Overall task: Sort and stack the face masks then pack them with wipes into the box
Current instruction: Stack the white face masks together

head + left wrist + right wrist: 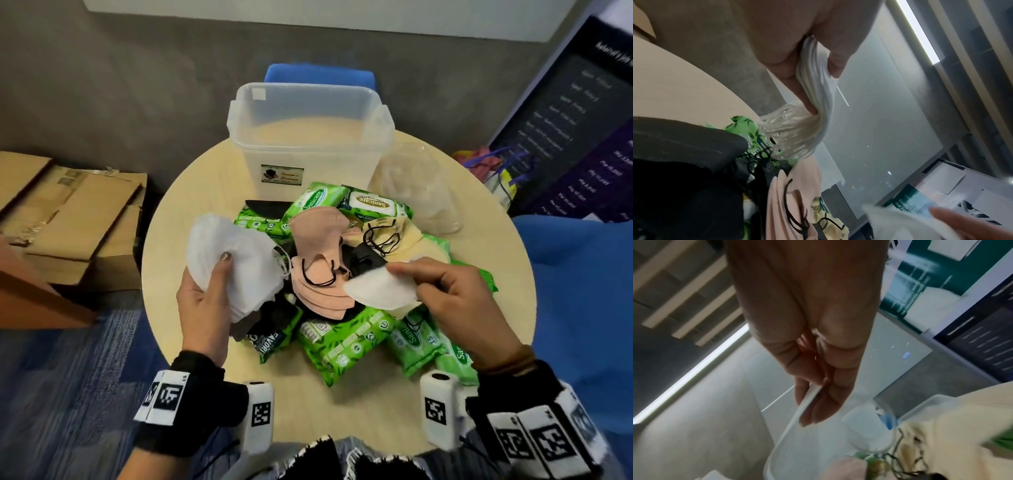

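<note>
Masks lie mixed up on the round table [191, 342], and the sorting is only partly done. The left hand [205, 301] grips a thick stack of white masks [236, 260], thumb on top and fingers under. The right hand [455, 294] pinches one more white mask [380, 289] by its edge, just above the heap.

To do this step well, I think the single mask should be turned the same way as the stack, laid flat on top with the edges lined up, and then pressed down by the left thumb so nothing slips. The ear loops should hang on one side so they do not tangle.

The white masks are soft, folded and curved like shells. The pink masks [318, 236] with black loops, the black masks [366, 260] and a cream mask [394, 236] rest on the green wipes packs [346, 339] in the middle of the table. The clear box [308, 137] stands open behind the heap, with nothing in it yet.
</note>
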